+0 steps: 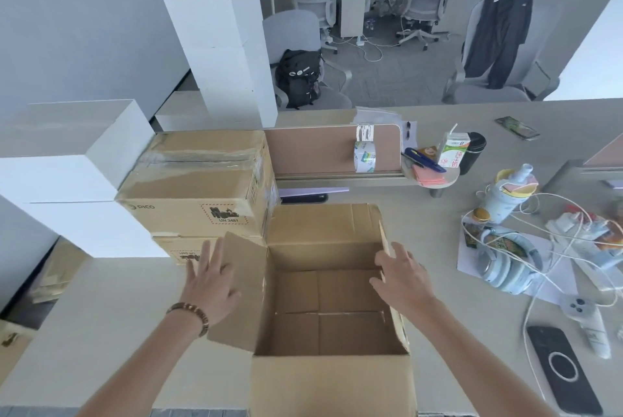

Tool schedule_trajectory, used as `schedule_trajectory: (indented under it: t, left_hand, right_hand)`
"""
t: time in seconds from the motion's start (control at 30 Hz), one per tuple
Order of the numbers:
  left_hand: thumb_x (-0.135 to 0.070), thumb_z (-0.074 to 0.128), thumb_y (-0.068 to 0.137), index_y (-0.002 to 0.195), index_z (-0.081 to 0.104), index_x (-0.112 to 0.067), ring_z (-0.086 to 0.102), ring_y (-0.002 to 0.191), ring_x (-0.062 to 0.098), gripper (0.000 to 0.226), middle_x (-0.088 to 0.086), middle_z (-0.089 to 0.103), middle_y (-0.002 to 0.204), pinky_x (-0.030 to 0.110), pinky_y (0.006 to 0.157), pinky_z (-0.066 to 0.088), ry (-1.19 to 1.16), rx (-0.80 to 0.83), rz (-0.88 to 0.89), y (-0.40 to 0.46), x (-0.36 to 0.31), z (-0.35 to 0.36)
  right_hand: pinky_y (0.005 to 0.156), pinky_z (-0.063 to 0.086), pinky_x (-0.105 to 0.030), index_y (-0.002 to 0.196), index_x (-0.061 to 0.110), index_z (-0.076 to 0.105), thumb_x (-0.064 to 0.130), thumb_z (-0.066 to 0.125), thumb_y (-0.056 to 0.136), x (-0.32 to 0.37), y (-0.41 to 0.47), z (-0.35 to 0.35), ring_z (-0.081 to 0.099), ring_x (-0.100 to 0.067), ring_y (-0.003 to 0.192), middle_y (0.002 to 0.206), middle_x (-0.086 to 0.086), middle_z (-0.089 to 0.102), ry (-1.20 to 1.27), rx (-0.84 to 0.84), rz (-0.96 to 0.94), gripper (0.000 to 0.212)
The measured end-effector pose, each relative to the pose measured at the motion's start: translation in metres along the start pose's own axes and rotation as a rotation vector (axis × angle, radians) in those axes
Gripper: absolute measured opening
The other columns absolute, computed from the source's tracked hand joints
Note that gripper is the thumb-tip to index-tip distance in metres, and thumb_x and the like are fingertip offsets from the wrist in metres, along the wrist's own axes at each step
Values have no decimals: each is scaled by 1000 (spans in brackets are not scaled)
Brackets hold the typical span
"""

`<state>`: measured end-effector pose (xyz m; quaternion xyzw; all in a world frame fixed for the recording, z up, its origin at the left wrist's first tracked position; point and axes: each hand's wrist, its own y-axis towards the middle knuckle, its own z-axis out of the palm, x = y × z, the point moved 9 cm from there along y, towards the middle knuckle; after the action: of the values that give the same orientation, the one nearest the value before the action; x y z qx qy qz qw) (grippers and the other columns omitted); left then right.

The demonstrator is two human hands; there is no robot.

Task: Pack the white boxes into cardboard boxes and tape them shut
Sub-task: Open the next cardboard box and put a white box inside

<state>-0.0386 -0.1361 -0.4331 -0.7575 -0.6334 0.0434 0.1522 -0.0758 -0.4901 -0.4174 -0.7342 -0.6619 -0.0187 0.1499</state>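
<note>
An open cardboard box (332, 302) stood at the near edge of the desk (135, 332), empty, its bottom flaps visible inside. The left hand (210, 276) lay flat with fingers spread against the left flap (241, 288), pressing it outward. The right hand (403, 278), fingers likewise straight and relaxed, rested against the right flap (387, 248), which stood nearly upright. Neither hand gripped anything. Judgement: both flaps were being held apart to keep the mouth clear for loading, so the step in hand was preparation of the box, with packing of this one not yet begun.

The white boxes (70, 177) awaiting packing sat stacked at the left of the desk, beside and behind two sealed cardboard boxes (199, 184), one upon the other, the upper showing clear tape along its top seam. A taller white stack (222, 52) stood further back. The sealed pair touched the open box's far left corner, presumably set aside as finished work.

A roll of tape (364, 157) hung on the desk partition (323, 150), well apart from the open box yet likely within reach for the closing step. Headphones (505, 265), cables and a phone (563, 369) cluttered the right side; a trailing cable could snag a box carried across
</note>
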Motion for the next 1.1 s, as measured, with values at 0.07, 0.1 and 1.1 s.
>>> schedule_trajectory:
  t: [0.07, 0.1, 1.1]
  left_hand:
    - [-42, 50, 97, 136, 46, -19, -22, 149, 37, 45, 13, -26, 162, 60, 121, 8, 21, 75, -20, 3, 16, 21]
    - [-40, 52, 97, 143, 41, -19, -22, 149, 37, 52, 15, -25, 162, 59, 121, 7, 20, 108, -24, 5, 19, 32]
    - [-10, 47, 99, 155, -18, -35, 63, 77, 20, 90, 2, 61, 88, 37, 75, 56, -652, -43, -249, 30, -56, 112]
  right_hand:
    - [108, 39, -46, 123, 24, 56, 22, 59, 91, -28, -1, -3, 34, -30, 136, 148, -11, 29, -167, -1, 83, 32]
    - [114, 30, -56, 124, 27, 57, 16, 61, 88, -44, -2, -1, 23, -36, 144, 155, -15, 21, -292, 22, 149, 37]
    - [90, 50, -38, 158, 27, 10, 10, 51, 92, -60, 14, 136, 59, -31, 117, 162, -2, 14, 111, 147, 245, 80]
